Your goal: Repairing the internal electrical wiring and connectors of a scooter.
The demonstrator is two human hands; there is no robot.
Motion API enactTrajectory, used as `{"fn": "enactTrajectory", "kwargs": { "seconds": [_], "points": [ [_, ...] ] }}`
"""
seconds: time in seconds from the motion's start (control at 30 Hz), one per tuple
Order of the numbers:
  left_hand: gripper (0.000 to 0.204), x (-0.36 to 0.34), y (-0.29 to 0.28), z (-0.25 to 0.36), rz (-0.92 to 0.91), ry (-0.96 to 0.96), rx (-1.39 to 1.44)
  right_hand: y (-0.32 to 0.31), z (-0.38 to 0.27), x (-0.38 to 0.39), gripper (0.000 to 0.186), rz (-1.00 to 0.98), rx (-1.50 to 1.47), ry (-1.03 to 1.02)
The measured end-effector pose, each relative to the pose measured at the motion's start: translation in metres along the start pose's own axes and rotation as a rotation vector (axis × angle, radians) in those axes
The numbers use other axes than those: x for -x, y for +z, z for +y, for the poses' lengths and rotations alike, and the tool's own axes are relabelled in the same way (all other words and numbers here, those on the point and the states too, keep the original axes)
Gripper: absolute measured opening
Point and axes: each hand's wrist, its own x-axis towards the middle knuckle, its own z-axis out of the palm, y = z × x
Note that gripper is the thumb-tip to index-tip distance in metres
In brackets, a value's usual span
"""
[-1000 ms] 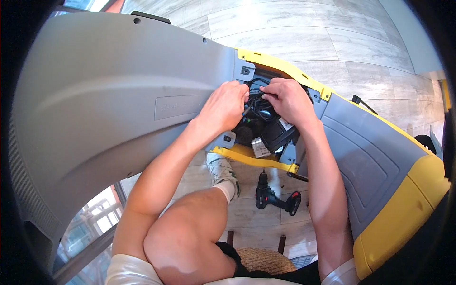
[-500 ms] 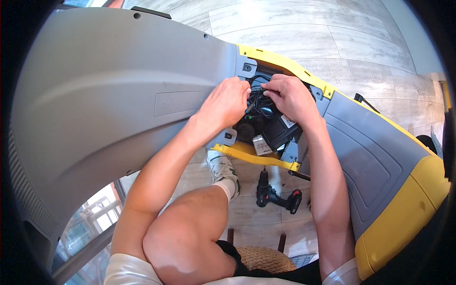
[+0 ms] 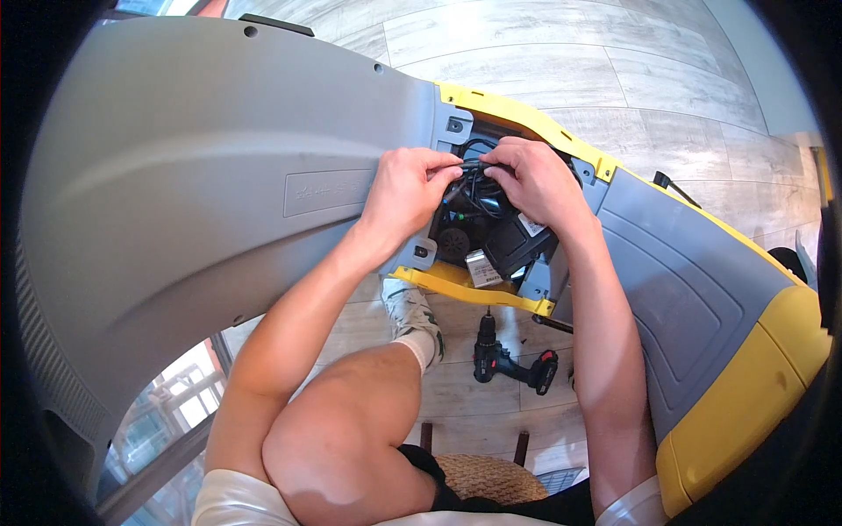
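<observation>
Right now I have both hands over the open bay [image 3: 526,119] of the grey-and-yellow body, each with thumb and forefinger pinched together. My left hand [image 3: 402,191] grips a black cable [image 3: 474,165] from the left, and my right hand [image 3: 540,180] takes it from the other side, so the fingertips nearly meet. The cable lies at the top of the bay, just above a tangle of black leads [image 3: 491,203]. From my end I can't quite tell whether it is one piece or two plug ends joined, as the fingers cover much of it.

Below the right hand, a black box [image 3: 515,244] sits tilted in the bay, with a white-labelled box [image 3: 481,268] against its lower left. A round dark disc [image 3: 453,244] shows at the left, beneath a green tip [image 3: 461,216] among the leads.

A grey panel [image 3: 210,131] stretches left of the bay, a grey pad [image 3: 675,298] right. Below, I see a black drill [image 3: 500,358] lying on the floor [image 3: 465,394], right of a shoe [image 3: 410,311], and a woven stool [image 3: 487,478] nearer the lower edge.
</observation>
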Motion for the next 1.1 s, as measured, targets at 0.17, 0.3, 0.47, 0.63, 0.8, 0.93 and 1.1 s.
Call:
{"fn": "enactTrajectory", "kwargs": {
  "seconds": [0.17, 0.3, 0.47, 0.63, 0.8, 0.93, 1.1],
  "points": [
    [0.016, 0.0022, 0.0030, -0.0037, 0.034, 0.033, 0.005, 0.0000, 0.0004, 0.0008, 0.017, -0.003, -0.007, -0.004],
    [0.017, 0.0037, 0.0067, -0.0078, 0.085, 0.121, 0.009, 0.0001, 0.0011, 0.0006, 0.017, 0.001, -0.007, -0.016],
    [0.018, 0.0072, 0.0092, -0.0089, 0.113, 0.142, 0.057, 0.0007, 0.0021, 0.0005, 0.016, 0.002, 0.000, -0.021],
    [0.018, 0.0069, 0.0089, -0.0081, 0.100, 0.101, 0.086, 0.0016, 0.0031, 0.0010, 0.016, 0.021, 0.013, -0.025],
    [0.017, 0.0066, 0.0075, -0.0065, 0.060, 0.041, 0.121, 0.0016, 0.0033, 0.0009, 0.017, 0.013, 0.000, -0.015],
    [0.016, 0.0057, 0.0062, -0.0060, 0.051, 0.048, 0.078, 0.0009, 0.0027, 0.0005, 0.017, 0.002, 0.023, -0.008],
    [0.016, 0.0048, 0.0054, -0.0062, 0.031, 0.025, 0.074, 0.0002, 0.0021, 0.0004, 0.017, -0.017, 0.014, -0.012]
  ]
}}
